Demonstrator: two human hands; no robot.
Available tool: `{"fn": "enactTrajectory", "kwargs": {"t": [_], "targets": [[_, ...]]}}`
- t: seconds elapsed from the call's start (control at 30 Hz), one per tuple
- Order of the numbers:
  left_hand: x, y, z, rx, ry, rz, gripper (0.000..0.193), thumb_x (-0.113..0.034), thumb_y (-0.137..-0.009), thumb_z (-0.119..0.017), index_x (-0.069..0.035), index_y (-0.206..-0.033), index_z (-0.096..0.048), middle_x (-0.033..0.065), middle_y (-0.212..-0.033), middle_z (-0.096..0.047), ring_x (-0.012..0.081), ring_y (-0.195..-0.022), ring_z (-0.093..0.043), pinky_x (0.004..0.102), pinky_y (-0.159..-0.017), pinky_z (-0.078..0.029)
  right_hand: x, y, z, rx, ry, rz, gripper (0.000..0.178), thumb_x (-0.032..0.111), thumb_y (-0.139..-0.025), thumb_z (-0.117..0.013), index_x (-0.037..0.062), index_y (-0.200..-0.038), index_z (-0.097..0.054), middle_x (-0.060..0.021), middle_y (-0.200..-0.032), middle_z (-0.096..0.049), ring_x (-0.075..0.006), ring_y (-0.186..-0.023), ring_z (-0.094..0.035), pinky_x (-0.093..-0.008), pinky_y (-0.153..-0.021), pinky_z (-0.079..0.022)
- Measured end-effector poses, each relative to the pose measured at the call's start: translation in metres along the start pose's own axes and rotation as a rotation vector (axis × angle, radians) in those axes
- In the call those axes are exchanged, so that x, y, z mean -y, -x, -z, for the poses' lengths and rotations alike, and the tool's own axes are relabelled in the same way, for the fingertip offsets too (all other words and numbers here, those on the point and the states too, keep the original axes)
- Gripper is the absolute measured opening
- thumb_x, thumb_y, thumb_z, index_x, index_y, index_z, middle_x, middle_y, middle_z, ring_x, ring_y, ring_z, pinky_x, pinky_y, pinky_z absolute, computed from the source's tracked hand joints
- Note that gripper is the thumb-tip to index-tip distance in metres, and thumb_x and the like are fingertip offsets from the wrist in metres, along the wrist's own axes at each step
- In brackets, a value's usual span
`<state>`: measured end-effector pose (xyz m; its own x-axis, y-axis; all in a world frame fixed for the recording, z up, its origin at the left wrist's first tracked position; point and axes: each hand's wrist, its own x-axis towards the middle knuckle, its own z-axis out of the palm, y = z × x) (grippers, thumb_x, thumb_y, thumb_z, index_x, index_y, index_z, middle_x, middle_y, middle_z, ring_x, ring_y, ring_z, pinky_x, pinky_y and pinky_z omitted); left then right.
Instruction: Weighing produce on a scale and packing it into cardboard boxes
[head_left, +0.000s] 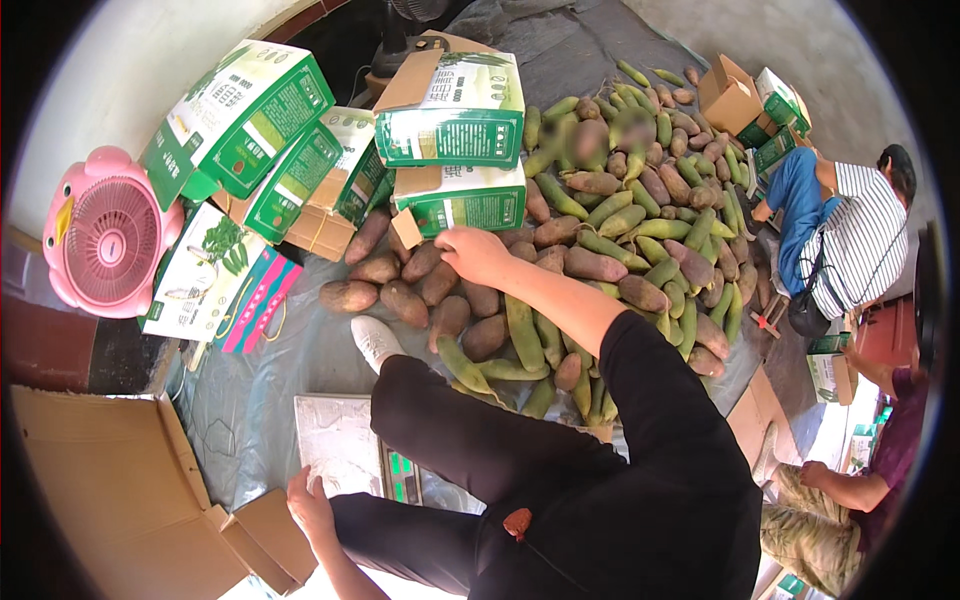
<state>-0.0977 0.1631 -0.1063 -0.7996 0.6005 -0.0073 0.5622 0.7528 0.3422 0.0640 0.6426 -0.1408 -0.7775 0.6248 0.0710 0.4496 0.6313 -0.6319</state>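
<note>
Right now your right hand (470,255) is at the lower green-and-white box (465,205), stacked under the upper box (450,135) (likely saving room beside those green radishes (522,335)), grip impossible to tell, while your left hand (312,508), fingers loosely parted, seemingly empty, hovers near the scale (335,440).

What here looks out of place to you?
Perhaps the pink bird-faced fan at the left: it looks oddly playful beside green-and-white boxes in a room of piled vegetables.
</note>
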Motion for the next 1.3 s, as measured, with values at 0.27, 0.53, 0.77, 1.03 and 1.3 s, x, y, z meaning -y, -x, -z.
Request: {"fn": "enactTrajectory", "kwargs": {"t": [0.27,0.53,0.77,1.03,1.3], "targets": [[0.002,-0.007,-0.006,0.047,-0.027,0.0,0.026,-0.002,-0.076,-0.064,0.003,-0.101,-0.064,0.0211,-0.094,-0.063,0.0389,-0.089,-0.059,0.0451,-0.08,-0.046,0.048,-0.13,0.045,-0.167,0.469,0.171,0.026,0.011,-0.08,-0.054,0.0093,-0.106,-0.059,-0.0109,-0.115,-0.055,-0.0297,-0.11,-0.052,-0.0448,-0.087,-0.045],[0.009,-0.005,-0.01,0.047,0.004,0.049,0.026,0.0,-0.077,-0.063,0.003,-0.103,-0.063,0.0205,-0.097,-0.063,0.0369,-0.09,-0.06,0.042,-0.081,-0.047,0.049,-0.22,0.028,-0.06,0.94,0.127,0.045,0.023,-0.088,-0.053,0.0249,-0.133,-0.048,-0.0087,-0.154,-0.016,-0.048,-0.132,-0.028,-0.0686,-0.091,-0.033],[0.004,-0.008,-0.01,0.04,0.004,0.048,0.025,-0.002,-0.08,-0.062,0.004,-0.104,-0.063,0.021,-0.098,-0.063,0.037,-0.091,-0.06,0.0422,-0.083,-0.047,0.03,-0.228,0.022,0.138,1.051,-0.068,0.04,0.02,-0.089,-0.052,0.0096,-0.127,-0.057,-0.0138,-0.145,-0.034,-0.0528,-0.127,-0.034,-0.0651,-0.077,-0.043],[0.016,0.001,-0.009,0.019,-0.046,0.013,0.025,-0.002,-0.078,-0.06,0.004,-0.103,-0.063,0.0217,-0.095,-0.062,0.0396,-0.089,-0.059,0.0434,-0.079,-0.046,0.012,-0.177,0.057,0.188,1.155,-0.007,0.028,0.019,-0.084,-0.056,0.0051,-0.104,-0.069,-0.015,-0.107,-0.066,-0.0374,-0.104,-0.057,-0.06,-0.075,-0.043],[0.008,0.007,-0.001,-0.015,-0.047,-0.034,0.023,-0.003,-0.078,-0.062,0.002,-0.1,-0.063,0.0196,-0.094,-0.062,0.0382,-0.086,-0.058,0.0449,-0.077,-0.045,0.033,-0.11,0.133,0.013,1.097,0.045,0.024,0.014,-0.079,-0.059,0.0068,-0.1,-0.069,-0.009,-0.098,-0.068,-0.0301,-0.095,-0.062,-0.0483,-0.075,-0.049]]}}
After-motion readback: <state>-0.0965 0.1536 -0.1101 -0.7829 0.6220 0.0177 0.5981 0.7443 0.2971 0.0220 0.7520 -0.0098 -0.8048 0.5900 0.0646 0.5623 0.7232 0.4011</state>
